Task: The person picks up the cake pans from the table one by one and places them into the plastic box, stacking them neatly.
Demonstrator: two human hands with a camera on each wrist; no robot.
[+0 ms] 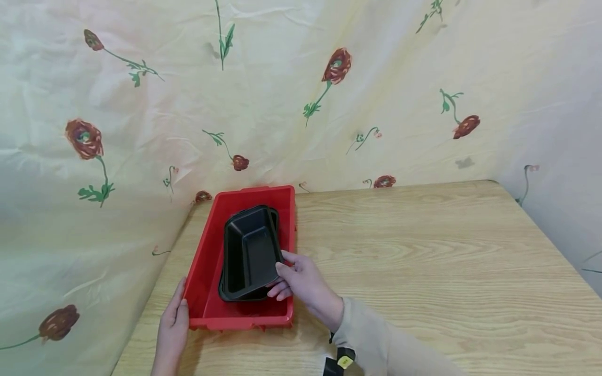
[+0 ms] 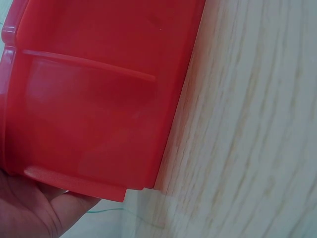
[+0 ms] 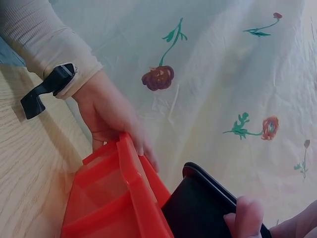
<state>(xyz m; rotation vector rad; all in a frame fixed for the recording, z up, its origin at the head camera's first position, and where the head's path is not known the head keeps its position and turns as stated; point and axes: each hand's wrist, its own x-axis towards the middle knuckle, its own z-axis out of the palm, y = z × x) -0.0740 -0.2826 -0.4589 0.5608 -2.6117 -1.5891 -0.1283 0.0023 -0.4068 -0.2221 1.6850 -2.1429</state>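
Observation:
My right hand (image 1: 303,279) pinches the right rim of a black loaf pan (image 1: 261,256), thumb above and fingers below. The pan is tilted inside a red plastic bin (image 1: 204,261). Behind it shows the dark rim of a second black pan (image 1: 274,216), mostly hidden. My left hand (image 1: 174,324) holds the near left corner of the bin by its rim. In the left wrist view, the fingers (image 2: 69,210) of that hand curl up under the bin's edge. The right wrist view shows the pan's smooth dark outer side (image 3: 198,203) beside the red wall.
The bin stands at the left end of a light wood table (image 1: 423,261), close to a flower-printed cloth (image 1: 282,104) hung behind and at the left. A black strap mount (image 1: 345,357) is on my right wrist.

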